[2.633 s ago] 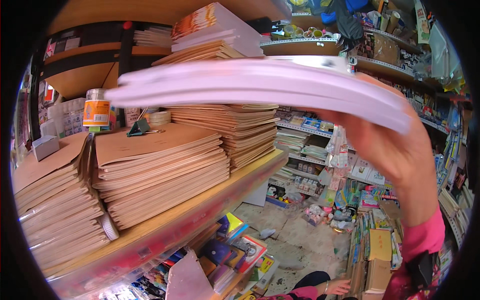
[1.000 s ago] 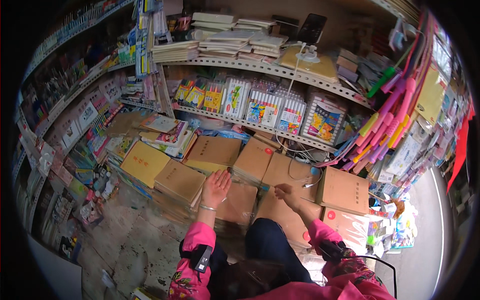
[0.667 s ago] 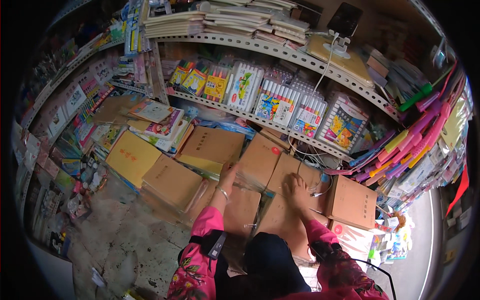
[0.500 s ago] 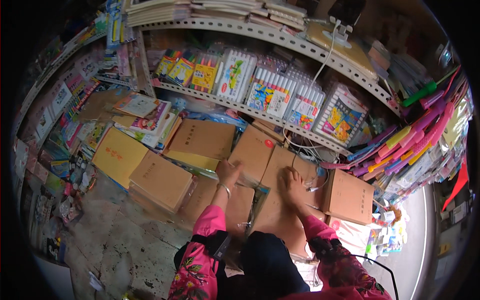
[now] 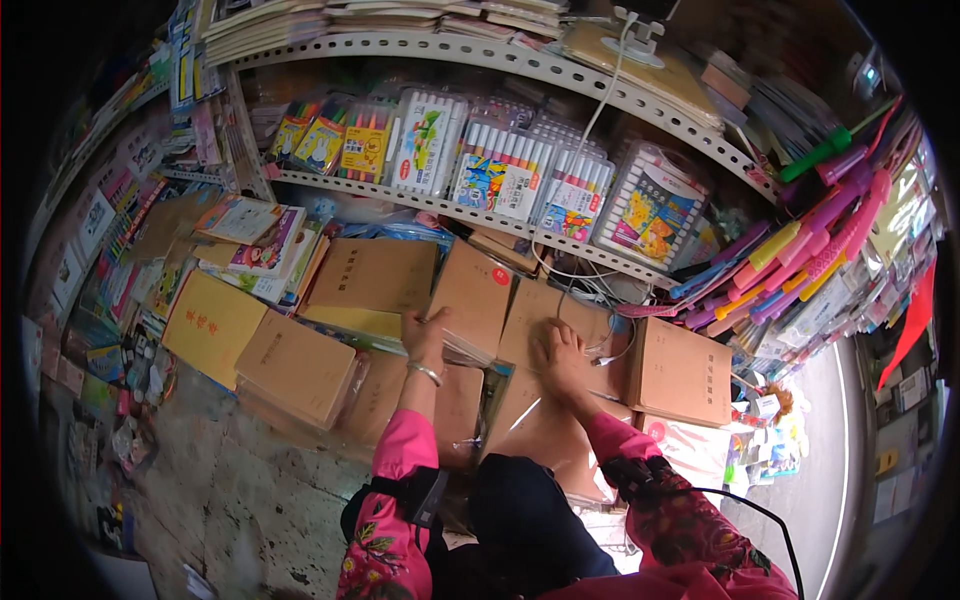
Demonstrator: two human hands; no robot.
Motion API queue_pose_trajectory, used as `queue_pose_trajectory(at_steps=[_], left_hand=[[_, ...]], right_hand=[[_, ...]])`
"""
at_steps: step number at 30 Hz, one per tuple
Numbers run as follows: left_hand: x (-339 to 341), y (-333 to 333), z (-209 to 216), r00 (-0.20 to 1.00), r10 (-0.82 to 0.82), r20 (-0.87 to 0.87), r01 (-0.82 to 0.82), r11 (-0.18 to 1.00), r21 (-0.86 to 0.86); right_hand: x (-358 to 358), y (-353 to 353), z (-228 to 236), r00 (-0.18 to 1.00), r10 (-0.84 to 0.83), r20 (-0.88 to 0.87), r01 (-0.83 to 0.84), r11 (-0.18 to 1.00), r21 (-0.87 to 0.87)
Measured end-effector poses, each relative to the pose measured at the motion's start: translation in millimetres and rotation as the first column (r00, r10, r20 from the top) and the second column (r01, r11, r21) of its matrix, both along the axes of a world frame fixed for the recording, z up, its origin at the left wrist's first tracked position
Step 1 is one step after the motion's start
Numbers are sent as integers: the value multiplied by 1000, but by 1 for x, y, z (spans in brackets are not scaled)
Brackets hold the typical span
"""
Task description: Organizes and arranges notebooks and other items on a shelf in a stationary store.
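Observation:
My left hand, a bangle at its wrist, is at the near left corner of a stack of brown-covered notebooks with a red round sticker. Its thumb rests at the stack's edge and the fingers bend down along the side, their tips hidden. To the right, my right hand lies on brown notebooks with its fingers spread, holding nothing. Below the hands are plastic-wrapped brown notebooks. Another brown stack lies left of the stickered one.
A perforated metal shelf holding marker packs crosses behind the notebooks. A white cable hangs down to the stacks. A thick brown stack stands at right; a yellow-covered book lies left. Colourful long items jut in at far right.
The whole view has shifted, so the scene sits further left. Both hands keep nearly the same places on the notebooks.

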State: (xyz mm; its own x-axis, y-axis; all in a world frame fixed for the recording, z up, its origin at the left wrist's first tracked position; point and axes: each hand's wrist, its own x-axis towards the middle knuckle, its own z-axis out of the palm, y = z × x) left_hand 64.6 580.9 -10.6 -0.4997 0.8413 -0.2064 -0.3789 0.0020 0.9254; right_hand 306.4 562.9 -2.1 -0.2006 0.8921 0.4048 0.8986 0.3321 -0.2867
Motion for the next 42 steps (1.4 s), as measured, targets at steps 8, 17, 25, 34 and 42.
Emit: queue_pose_trajectory(at_steps=[8, 17, 25, 34, 42], left_hand=[[-135, -83, 101, 997, 81, 13, -81, 997, 8], [-166, -124, 124, 972, 233, -12, -231, 969, 86], [-108, -59, 59, 942, -10, 336, -45, 987, 156], [4, -7, -45, 982, -56, -179, 76, 991, 109], [-18, -1, -35, 897, -210, -390, 207, 977, -50]], right_hand=[[4, 2, -7, 1000, 11, 13, -13, 995, 96], [3, 5, -21, 957, -282, 71, 278, 958, 68], [5, 7, -24, 957, -279, 79, 275, 960, 60], [6, 8, -26, 957, -267, 115, 264, 964, 42], [1, 6, -21, 963, -236, 132, 237, 971, 3]])
